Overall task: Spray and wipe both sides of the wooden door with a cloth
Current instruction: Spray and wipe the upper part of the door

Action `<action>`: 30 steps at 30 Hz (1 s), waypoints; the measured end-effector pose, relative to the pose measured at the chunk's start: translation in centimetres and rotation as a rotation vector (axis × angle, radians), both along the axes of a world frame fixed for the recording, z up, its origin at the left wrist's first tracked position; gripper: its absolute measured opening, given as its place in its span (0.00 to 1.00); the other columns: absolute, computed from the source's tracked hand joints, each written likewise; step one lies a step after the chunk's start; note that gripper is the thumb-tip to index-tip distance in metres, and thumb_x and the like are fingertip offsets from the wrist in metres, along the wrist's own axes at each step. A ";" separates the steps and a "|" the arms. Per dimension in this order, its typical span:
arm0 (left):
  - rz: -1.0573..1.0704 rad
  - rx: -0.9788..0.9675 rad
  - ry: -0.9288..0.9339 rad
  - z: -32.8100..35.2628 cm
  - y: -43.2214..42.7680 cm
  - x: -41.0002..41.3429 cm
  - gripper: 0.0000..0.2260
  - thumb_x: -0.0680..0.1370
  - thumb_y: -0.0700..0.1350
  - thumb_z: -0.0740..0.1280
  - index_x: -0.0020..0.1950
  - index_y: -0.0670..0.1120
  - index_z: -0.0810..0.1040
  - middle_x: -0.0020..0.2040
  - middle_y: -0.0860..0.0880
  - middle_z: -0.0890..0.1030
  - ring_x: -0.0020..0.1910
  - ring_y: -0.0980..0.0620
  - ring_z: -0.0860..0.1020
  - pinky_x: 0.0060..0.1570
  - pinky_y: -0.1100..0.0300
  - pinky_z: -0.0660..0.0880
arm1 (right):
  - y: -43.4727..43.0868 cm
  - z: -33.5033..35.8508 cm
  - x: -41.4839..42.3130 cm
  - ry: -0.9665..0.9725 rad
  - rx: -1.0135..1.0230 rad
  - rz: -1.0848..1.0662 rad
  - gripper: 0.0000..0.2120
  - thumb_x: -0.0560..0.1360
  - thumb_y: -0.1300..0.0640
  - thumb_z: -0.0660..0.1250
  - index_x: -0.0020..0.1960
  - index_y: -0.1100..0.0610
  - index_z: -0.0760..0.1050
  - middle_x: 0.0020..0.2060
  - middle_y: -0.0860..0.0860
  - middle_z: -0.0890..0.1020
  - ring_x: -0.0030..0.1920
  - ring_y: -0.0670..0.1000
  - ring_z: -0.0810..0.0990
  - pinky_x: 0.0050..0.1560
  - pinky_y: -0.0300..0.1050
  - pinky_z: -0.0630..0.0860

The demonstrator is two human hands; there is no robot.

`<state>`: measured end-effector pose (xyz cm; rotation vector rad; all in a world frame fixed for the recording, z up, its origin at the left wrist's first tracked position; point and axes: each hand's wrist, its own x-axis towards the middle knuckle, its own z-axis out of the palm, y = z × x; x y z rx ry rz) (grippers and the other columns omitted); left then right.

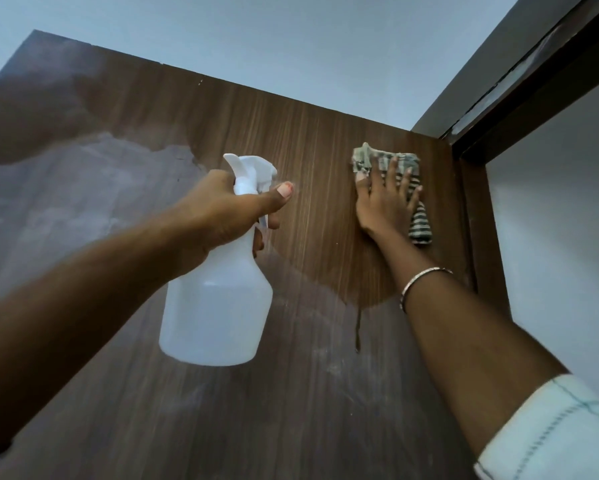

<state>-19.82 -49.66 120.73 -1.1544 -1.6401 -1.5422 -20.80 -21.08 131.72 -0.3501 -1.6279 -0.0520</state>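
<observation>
Wooden door (326, 140): seen from below, filling most of the view; darker wiped patch at upper right, hazy grey film at left and lower down.
Drip (358, 336): one, running down from the dark patch.
Left hand (222, 209): raised in front of the door, gripping the spray bottle (218, 306) by its neck.
Left fingers (273, 220): curled tight round the neck under the trigger head, thumb stretched along the side.
Right hand (383, 202): flat on the cloth (398, 161), near the door's upper right corner, beside the door frame (478, 216).
Right fingers (391, 169): straight, spread apart, pressing the cloth to the wood.
Cloth: striped, bunched, one end hanging below the palm.
Count: one door, one bottle, one cloth, two hands, one bangle (424, 280) on the right wrist.
</observation>
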 end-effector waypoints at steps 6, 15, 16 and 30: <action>-0.042 0.038 -0.019 0.2 -1.5 -0.9 0.20 0.76 0.61 0.69 0.57 0.46 0.78 0.46 0.46 0.86 0.32 0.50 0.82 0.34 0.54 0.79 | -4.3 -8.0 -1.8 -0.190 0.459 0.030 0.29 0.85 0.35 0.41 0.84 0.39 0.45 0.84 0.45 0.46 0.83 0.51 0.39 0.81 0.58 0.35; 0.053 -0.012 0.005 -0.3 -6.1 -1.7 0.19 0.76 0.63 0.67 0.57 0.49 0.77 0.46 0.48 0.85 0.33 0.51 0.81 0.32 0.57 0.79 | 0.8 -5.6 0.5 -0.129 0.298 0.003 0.28 0.84 0.35 0.42 0.83 0.37 0.47 0.84 0.44 0.50 0.83 0.49 0.43 0.81 0.59 0.40; 0.066 -0.021 0.011 -0.3 -6.5 -1.8 0.19 0.76 0.63 0.66 0.56 0.49 0.76 0.45 0.48 0.85 0.33 0.51 0.81 0.31 0.58 0.78 | -0.1 -4.7 0.0 -0.078 0.198 0.014 0.28 0.84 0.35 0.42 0.83 0.38 0.47 0.84 0.45 0.49 0.83 0.50 0.43 0.81 0.59 0.39; 0.061 -0.040 -0.027 -1.1 -12.9 -2.3 0.22 0.76 0.63 0.66 0.60 0.49 0.76 0.47 0.49 0.85 0.33 0.51 0.82 0.32 0.57 0.79 | -16.5 -5.8 -8.1 0.091 -0.050 0.043 0.29 0.86 0.40 0.45 0.85 0.45 0.46 0.84 0.52 0.47 0.83 0.60 0.42 0.79 0.66 0.36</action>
